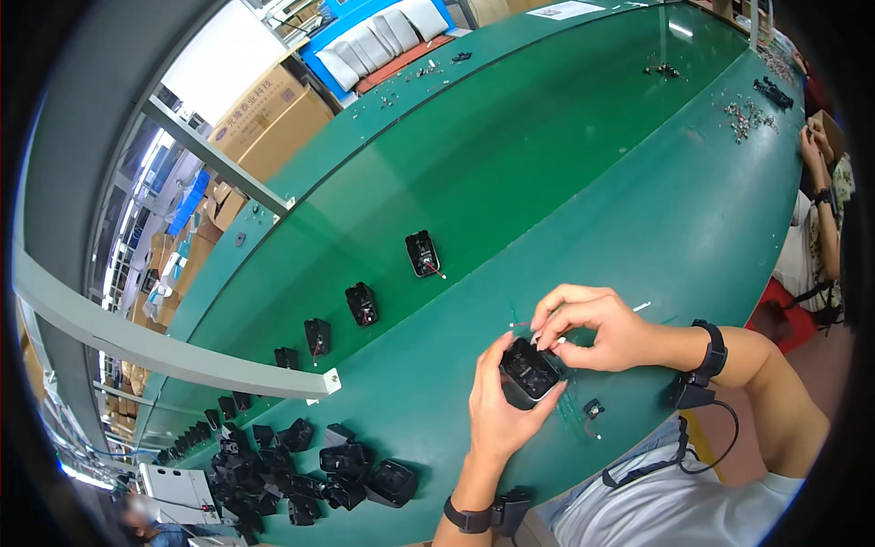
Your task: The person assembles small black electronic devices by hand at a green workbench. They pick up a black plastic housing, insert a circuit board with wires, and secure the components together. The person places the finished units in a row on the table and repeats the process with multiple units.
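Note:
My left hand (492,415) is wrapped round a black plastic housing (529,372), an open-topped box with dark fittings inside, tilted toward me above the green bench. At its upper edge, my right hand (597,333) pinches a small part. A thin red wire with a white plug (512,325) sticks out beside the right fingertips; the fingers hide most of the part. Below the right hand, a small black piece with a wire (593,409) lies on the bench.
Similar housings (422,253) stand in a row along the glossy green strip (510,182). Many black housings (346,460) are heaped at the lower left, beneath a grey metal frame bar (182,324). Small parts (749,120) lie scattered at the far right, near another person's hands (814,141).

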A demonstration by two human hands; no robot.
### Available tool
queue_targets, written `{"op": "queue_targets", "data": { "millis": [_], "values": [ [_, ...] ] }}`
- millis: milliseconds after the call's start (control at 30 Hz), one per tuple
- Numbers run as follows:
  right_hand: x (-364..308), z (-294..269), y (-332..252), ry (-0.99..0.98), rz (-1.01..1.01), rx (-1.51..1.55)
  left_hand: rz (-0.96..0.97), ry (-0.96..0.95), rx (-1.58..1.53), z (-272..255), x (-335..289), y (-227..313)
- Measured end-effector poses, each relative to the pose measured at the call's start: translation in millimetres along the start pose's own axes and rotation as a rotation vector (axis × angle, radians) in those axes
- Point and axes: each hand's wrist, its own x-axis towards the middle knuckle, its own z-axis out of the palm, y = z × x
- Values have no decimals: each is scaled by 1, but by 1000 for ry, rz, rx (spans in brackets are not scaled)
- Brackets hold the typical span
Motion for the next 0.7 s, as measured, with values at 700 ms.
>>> {"op": "queue_targets", "data": {
  "millis": [700],
  "values": [
    [-9,6,-11,-100,-437,-515,189,90,202,6,0,-6]
  ]
}}
